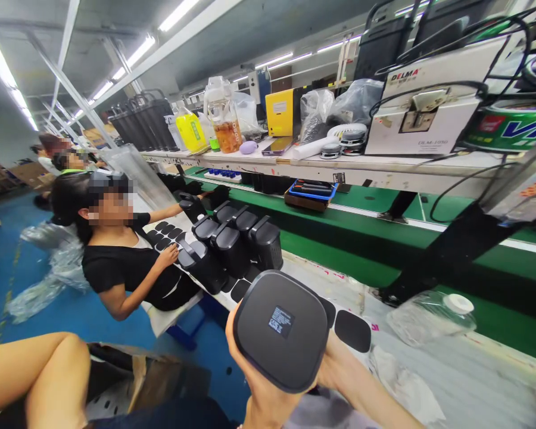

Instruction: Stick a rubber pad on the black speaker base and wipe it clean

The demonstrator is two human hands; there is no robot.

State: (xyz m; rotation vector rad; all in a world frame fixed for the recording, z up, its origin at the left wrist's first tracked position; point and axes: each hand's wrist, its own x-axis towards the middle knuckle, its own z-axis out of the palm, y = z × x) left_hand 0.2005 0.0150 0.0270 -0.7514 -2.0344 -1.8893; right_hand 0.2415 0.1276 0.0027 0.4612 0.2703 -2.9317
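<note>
Hands (270, 402) either side, black device (282, 330) between

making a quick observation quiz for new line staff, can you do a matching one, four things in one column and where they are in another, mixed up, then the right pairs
1. black device with a small label
2. clear jug with a white cap
3. blue tray
4. white DELMA box

A. below the shelf, holding slim dark items
B. on the upper shelf
C. held in the left hand
D. on the whitish table

Pairs: 1-C, 2-D, 3-A, 4-B
</note>
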